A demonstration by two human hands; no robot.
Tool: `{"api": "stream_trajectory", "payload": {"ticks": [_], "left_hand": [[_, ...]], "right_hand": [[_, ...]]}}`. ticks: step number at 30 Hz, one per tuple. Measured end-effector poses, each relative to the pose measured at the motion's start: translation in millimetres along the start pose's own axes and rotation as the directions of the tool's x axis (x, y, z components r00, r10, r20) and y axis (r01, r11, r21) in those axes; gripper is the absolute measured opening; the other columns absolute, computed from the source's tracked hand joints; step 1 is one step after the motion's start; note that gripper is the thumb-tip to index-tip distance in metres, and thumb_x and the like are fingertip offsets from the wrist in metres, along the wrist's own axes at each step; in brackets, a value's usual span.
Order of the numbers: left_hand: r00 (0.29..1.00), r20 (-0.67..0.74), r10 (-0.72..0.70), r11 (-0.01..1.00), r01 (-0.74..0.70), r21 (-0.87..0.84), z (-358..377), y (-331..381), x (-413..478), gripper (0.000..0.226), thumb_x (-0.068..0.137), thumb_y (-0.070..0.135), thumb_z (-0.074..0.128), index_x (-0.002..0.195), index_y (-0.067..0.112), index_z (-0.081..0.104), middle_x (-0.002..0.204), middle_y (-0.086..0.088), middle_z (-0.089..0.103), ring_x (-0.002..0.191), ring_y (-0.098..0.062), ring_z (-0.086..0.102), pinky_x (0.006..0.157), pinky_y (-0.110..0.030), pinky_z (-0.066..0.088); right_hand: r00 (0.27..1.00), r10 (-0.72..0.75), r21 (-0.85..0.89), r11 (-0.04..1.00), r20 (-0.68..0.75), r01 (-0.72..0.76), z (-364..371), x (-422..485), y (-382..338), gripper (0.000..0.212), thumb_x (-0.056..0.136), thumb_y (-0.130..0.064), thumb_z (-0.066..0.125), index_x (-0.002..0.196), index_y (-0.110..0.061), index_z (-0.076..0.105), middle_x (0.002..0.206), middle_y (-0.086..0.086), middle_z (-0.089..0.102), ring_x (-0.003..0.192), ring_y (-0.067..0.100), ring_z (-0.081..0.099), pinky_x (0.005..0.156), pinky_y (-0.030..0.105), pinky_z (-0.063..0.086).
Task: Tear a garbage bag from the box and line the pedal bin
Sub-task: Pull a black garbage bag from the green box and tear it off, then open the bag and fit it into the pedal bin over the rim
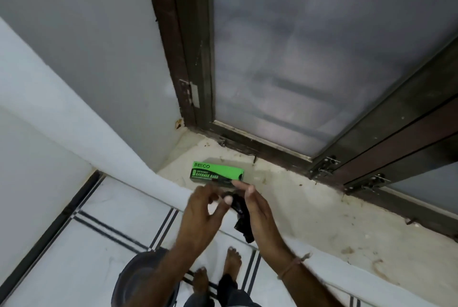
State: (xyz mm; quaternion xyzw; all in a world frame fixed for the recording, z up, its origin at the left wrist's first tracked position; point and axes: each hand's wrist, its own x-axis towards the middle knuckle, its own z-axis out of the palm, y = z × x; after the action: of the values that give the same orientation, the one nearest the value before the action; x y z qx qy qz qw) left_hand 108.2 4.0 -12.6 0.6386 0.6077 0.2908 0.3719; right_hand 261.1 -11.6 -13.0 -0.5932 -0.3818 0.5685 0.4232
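A green and black garbage bag box (217,173) lies flat on the stone window ledge (309,207), near its left corner. Just in front of it, both hands hold a folded black garbage bag (241,217) that hangs down between them. My left hand (207,210) pinches the bag's top with thumb and fingers. My right hand (255,210) grips the bag from the right side. Down on the floor, a dark round pedal bin (138,279) stands below my left forearm, partly hidden by it.
A frosted sliding window with a dark frame (322,155) rises behind the ledge. White walls close in on the left. The white tiled floor (74,257) with black lines lies below, where my bare feet (218,272) stand beside the bin.
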Motion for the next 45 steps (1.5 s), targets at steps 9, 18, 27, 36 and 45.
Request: {"api": "stream_trajectory", "payload": {"ticks": [9,18,27,36,45], "left_hand": [[0.913,0.131,-0.387,0.704,0.384,-0.597,-42,-31,-47,0.032,0.097,0.036,0.069,0.101,0.004,0.072,0.087,-0.02,0.073,0.082,-0.037,0.07,0.079,-0.058,0.058],[0.777,0.189,-0.6,0.348,0.466,-0.813,-125,-113,-116,0.02,0.108,0.019,0.05,0.122,0.008,0.059,0.112,-0.024,0.069,0.099,-0.036,0.067,0.094,-0.055,0.053],[0.917,0.166,-0.362,0.784,0.396,-0.478,-290,-220,-262,0.022,0.093,0.026,0.074,0.086,0.006,0.076,0.069,-0.003,0.077,0.066,-0.021,0.073,0.052,-0.021,0.054],[0.975,0.022,-0.221,0.961,0.222,-0.166,-370,-271,-355,0.043,0.086,0.061,0.067,0.103,0.022,0.07,0.1,0.004,0.075,0.098,-0.018,0.071,0.082,-0.036,0.058],[0.972,0.23,0.042,0.871,0.077,-0.485,-369,-216,-402,0.021,0.101,0.022,0.064,0.085,0.01,0.066,0.07,0.004,0.068,0.06,-0.007,0.064,0.051,-0.015,0.049]], "right_hand": [[0.989,0.034,-0.032,0.999,0.144,-0.029,67,-29,12,0.036,0.102,-0.052,0.058,0.11,-0.018,0.068,0.095,0.014,0.074,0.08,0.026,0.075,0.059,0.034,0.054],[0.997,0.039,-0.073,0.996,-0.06,-0.043,154,-85,54,0.037,0.094,-0.036,0.075,0.09,0.001,0.069,0.082,0.016,0.074,0.079,0.031,0.073,0.066,0.033,0.057],[0.99,0.069,0.001,0.998,-0.125,-0.07,288,-230,89,0.032,0.094,-0.025,0.076,0.095,0.005,0.067,0.061,-0.002,0.052,0.051,0.011,0.043,0.043,0.021,0.033],[0.993,-0.037,-0.077,0.997,-0.109,0.029,376,-334,72,0.027,0.101,-0.032,0.067,0.082,-0.015,0.057,0.064,-0.007,0.046,0.054,0.005,0.04,0.047,0.015,0.035],[0.983,-0.165,-0.018,0.986,-0.083,0.164,415,-367,63,0.021,0.1,-0.021,0.07,0.085,-0.006,0.068,0.068,0.003,0.06,0.054,0.007,0.053,0.049,0.018,0.041]]}}
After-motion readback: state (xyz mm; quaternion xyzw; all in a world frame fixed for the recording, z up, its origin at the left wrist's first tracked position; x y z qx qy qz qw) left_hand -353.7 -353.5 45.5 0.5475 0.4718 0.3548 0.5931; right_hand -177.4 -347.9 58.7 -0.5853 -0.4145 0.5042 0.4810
